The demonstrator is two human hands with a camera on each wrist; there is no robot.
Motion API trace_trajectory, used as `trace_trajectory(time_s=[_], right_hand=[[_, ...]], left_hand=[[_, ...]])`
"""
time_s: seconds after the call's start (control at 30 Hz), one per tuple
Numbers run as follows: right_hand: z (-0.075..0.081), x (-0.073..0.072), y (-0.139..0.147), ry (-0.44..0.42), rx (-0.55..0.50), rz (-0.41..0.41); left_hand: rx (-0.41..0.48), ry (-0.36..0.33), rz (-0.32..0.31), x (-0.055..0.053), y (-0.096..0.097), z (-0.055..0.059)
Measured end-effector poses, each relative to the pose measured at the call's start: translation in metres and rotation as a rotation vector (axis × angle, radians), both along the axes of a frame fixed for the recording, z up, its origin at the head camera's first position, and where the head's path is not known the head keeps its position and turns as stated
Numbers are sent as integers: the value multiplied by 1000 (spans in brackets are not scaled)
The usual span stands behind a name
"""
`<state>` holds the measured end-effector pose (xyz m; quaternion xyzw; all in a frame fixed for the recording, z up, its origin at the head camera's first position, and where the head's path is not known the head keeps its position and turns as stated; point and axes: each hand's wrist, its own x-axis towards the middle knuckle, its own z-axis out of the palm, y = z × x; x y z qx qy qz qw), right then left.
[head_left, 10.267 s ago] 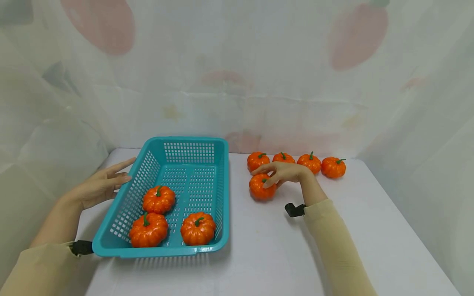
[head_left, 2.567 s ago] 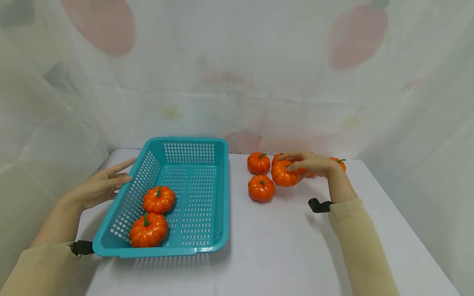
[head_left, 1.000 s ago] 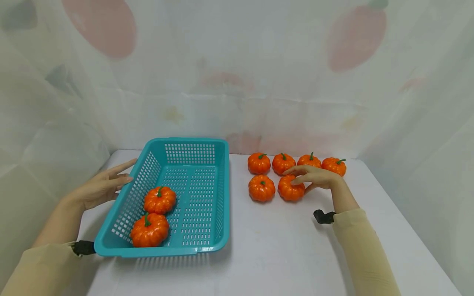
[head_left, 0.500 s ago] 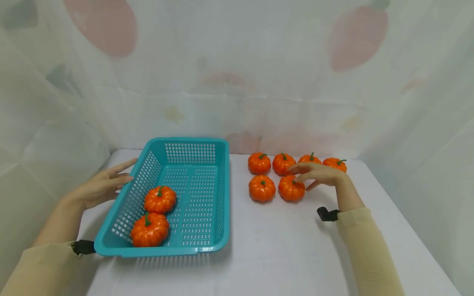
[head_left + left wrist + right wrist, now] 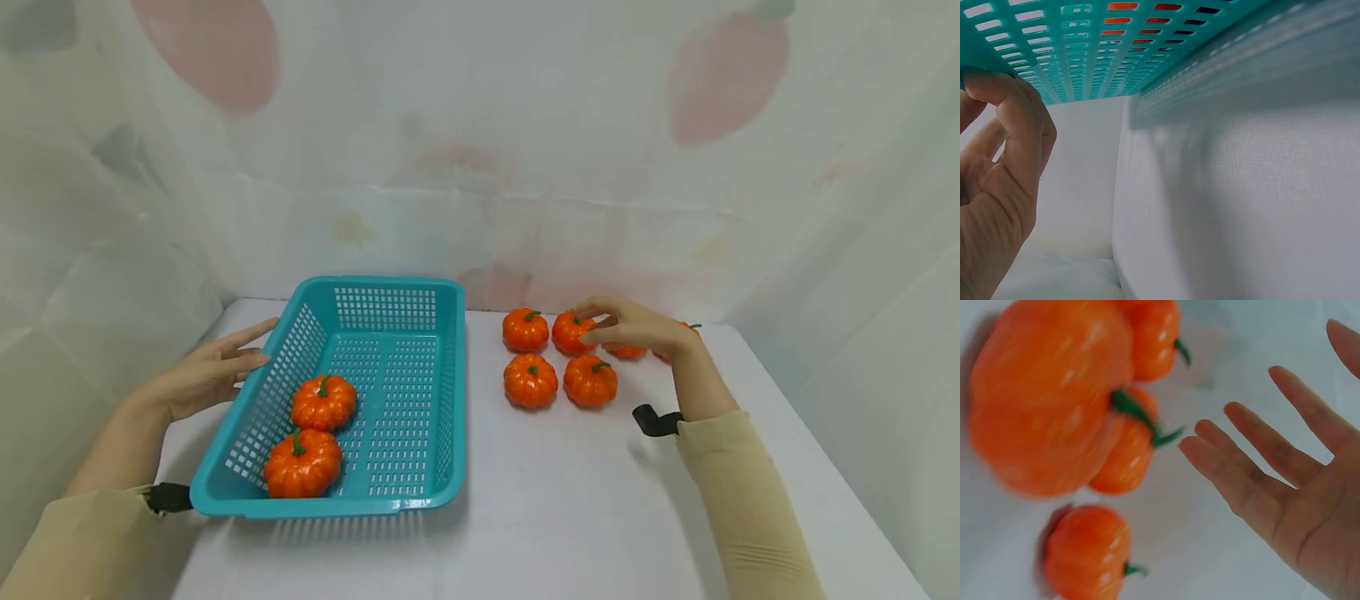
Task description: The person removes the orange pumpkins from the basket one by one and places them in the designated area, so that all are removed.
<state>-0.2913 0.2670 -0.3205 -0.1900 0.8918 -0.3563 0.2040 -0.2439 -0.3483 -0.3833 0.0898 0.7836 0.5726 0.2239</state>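
In the head view my right hand point(image 5: 630, 325) hovers over the back row of small orange pumpkins, fingers spread and holding nothing. It overlaps a back-row pumpkin point(image 5: 570, 332) and partly hides two others. Just in front of it sits a pumpkin point(image 5: 591, 382), beside another front-row pumpkin point(image 5: 530, 381). The right wrist view shows the palm and straight fingers apart from a large, near pumpkin point(image 5: 1047, 400). My left hand point(image 5: 206, 375) rests at the left side of a teal basket point(image 5: 326, 507), fingertips right at its rim. Two pumpkins point(image 5: 323, 402) lie inside on the left.
A white table point(image 5: 570, 517) carries everything. Behind it hangs a pale printed curtain point(image 5: 480, 208), with more cloth on both sides. At the far left of the back row is a pumpkin point(image 5: 525, 330) clear of the hand. The basket's walls stand well above its floor.
Since the oldest frame, the pumpkin at the basket's front right has gone to the front row, right of the other one. My right hand has let go of it and risen backward. The left hand stays.
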Motion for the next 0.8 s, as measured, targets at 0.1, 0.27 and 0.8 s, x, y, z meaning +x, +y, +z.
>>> trace_trajectory(time_s=[0.1, 0.27, 0.8], right_hand=[[8, 3, -13, 65, 1, 46], [24, 8, -41, 148, -44, 109], [75, 12, -156, 254, -186, 249]], left_hand=[[2, 0, -2, -1, 1, 0], [9, -4, -6, -1, 0, -1], [-4, 6, -7, -2, -2, -1]])
